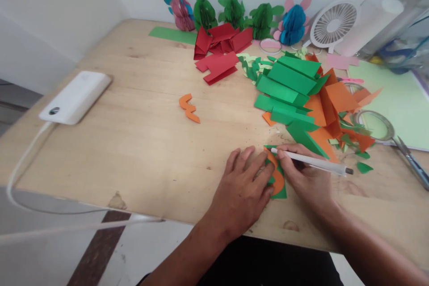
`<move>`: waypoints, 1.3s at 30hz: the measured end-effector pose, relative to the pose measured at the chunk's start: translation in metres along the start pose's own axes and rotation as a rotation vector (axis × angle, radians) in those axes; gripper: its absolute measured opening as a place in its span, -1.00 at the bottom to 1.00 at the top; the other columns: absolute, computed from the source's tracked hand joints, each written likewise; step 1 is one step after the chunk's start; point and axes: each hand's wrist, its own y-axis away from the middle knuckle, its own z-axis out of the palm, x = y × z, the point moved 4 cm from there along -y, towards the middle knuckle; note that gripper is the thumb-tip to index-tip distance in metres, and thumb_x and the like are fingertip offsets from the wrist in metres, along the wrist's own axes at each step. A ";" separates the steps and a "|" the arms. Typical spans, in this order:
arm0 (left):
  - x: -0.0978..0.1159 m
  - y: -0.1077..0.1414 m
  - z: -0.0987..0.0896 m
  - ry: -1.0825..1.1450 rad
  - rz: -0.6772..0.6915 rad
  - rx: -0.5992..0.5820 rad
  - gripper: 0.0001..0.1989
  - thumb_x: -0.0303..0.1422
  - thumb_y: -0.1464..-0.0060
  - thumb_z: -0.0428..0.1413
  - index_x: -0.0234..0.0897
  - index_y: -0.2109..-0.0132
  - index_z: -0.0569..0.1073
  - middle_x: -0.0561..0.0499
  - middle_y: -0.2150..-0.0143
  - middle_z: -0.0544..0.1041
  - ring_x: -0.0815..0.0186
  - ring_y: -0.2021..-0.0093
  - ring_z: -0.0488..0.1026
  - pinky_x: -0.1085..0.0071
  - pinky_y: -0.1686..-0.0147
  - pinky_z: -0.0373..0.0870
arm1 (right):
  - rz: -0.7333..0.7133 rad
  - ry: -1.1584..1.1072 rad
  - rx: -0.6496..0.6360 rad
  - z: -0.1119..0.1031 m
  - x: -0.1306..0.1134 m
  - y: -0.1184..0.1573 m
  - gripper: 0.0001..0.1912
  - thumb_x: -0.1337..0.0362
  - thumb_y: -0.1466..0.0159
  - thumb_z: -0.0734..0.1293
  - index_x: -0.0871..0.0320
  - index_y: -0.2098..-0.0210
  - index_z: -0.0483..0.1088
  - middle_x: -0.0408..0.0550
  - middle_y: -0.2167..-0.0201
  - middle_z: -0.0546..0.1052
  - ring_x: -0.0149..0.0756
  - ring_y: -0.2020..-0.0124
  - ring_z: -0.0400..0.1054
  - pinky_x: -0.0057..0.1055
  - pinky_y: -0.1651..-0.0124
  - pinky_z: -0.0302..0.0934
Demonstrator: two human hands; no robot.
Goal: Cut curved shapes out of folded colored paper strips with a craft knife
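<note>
1. The left hand (239,194) is left bare — five slender digits, a broad back and a narrower wrist can be seen.
2. The left forearm (191,250) is uncovered almost to the picture's lower edge, where a scrap of dark cloth (143,280), possibly a sleeve end, is just shown.
3. The right hand (311,185) is likewise bare, its fingers partly hidden.
4. The right forearm (375,243) is uncovered, too, and slightly blurred.
5. The lap is covered by a black garment (268,263) — its cut cannot be told.
</note>
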 end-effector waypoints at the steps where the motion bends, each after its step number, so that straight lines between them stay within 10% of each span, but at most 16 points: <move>1: 0.000 0.000 0.000 0.002 -0.001 0.000 -0.64 -0.29 -0.30 -0.05 -0.27 -0.16 0.39 -0.11 -0.27 0.37 -0.03 -0.29 0.19 -0.13 -0.26 0.13 | -0.002 0.006 -0.001 0.000 0.000 0.000 -0.84 0.17 -0.26 0.32 0.08 0.36 0.51 -0.11 0.40 0.61 -0.34 0.43 0.47 -0.43 0.37 0.37; 39: 0.001 0.000 0.002 -0.004 0.007 0.010 -0.63 -0.30 -0.29 -0.03 -0.25 -0.18 0.39 -0.11 -0.26 0.37 -0.05 -0.29 0.18 -0.13 -0.28 0.10 | -0.084 0.160 0.031 -0.015 -0.002 0.022 -0.87 0.22 -0.27 0.33 0.10 0.34 0.50 -0.12 0.43 0.62 -0.41 0.52 0.43 -0.48 0.44 0.30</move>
